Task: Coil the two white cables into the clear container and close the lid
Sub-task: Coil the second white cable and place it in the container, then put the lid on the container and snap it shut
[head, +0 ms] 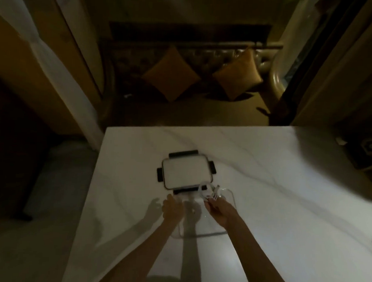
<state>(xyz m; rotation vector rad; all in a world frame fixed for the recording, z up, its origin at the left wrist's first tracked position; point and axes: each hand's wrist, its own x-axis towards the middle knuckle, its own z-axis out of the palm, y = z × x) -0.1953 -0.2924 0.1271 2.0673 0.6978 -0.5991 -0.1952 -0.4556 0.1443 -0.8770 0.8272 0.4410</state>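
A clear container (229, 210) stands open on the white marble table (274, 175), close in front of me. Its lid (186, 172), clear with black clips, lies flat just beyond it. My right hand (218, 211) is over the container and pinches a bunch of white cables (210, 194) at their plug ends. My left hand (172, 208) rests at the container's left rim; whether it grips the rim is unclear. The picture is dim and blurred.
Beyond the table's far edge stands a dark sofa with two orange cushions (170, 77). Dark objects (368, 147) sit at the table's far right corner. The floor drops away left of the table.
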